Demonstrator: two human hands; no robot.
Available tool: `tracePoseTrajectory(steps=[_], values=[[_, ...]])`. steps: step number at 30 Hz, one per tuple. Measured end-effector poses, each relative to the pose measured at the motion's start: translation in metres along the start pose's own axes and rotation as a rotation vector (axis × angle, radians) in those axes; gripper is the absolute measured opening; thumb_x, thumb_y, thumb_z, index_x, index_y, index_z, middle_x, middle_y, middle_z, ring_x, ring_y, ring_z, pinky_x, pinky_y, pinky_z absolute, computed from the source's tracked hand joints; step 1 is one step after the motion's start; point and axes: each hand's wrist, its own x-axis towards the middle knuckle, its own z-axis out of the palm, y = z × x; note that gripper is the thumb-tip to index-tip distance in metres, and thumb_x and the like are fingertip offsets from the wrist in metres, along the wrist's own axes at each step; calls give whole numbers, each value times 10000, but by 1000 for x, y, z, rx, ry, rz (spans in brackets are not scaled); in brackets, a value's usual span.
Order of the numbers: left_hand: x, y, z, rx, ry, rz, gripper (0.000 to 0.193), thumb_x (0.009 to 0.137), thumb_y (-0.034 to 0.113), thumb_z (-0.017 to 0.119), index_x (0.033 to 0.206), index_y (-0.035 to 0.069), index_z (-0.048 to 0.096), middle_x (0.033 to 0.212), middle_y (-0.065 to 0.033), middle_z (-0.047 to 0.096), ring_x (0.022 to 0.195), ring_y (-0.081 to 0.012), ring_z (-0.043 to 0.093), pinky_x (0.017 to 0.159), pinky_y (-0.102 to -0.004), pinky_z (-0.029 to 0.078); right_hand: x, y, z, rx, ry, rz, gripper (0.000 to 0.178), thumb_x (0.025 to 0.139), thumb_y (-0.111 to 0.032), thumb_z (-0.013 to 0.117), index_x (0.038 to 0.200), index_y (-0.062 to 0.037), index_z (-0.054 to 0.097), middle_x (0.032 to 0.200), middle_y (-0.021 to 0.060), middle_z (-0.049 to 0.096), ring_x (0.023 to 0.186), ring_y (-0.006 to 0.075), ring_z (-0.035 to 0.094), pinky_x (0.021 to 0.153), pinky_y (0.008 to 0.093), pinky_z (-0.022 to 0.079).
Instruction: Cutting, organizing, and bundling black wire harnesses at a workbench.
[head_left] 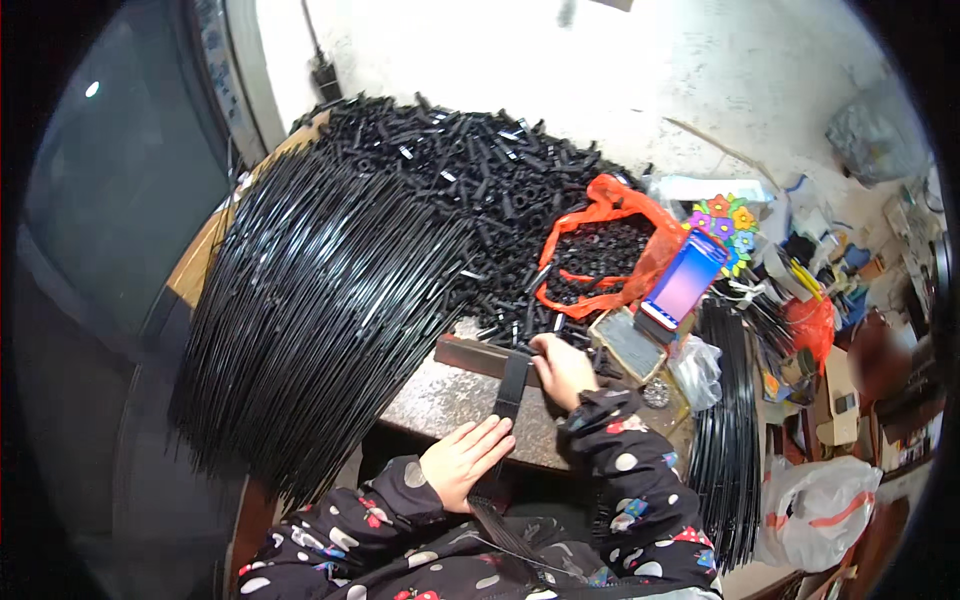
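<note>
Between both hands, black strip bundle (510, 385), left fingers (490, 437) flat beside it

A flat bundle of thin black strips (508, 395) lies across the front edge of the table, running from a dark brown block (480, 356) down toward the person's lap. The left hand (466, 460) presses flat on its lower part, and the right hand (563, 370) rests closed at its upper end, beside the block
</note>
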Motion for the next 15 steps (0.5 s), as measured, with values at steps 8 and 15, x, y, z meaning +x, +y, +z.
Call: tracePoseTrajectory(steps=[8, 15], values=[[-6, 5, -5, 75, -21, 7, 881, 652, 530, 607, 1293, -10, 335, 1367, -214, 291, 1251, -349, 315, 998, -432, 275, -6, 50, -76, -496, 55, 336, 124, 717, -170, 632, 729, -48, 643, 849, 93, 565, 816, 278, 554, 721, 372, 452], [-12, 13, -1, 128, -22, -5, 874, 669, 542, 591, 1290, -18, 336, 1365, -205, 300, 1256, -345, 308, 1012, -430, 255, -23, 70, -76, -519, 99, 61, 62, 720, -129, 603, 728, -71, 624, 794, 65, 533, 818, 252, 524, 689, 348, 459]])
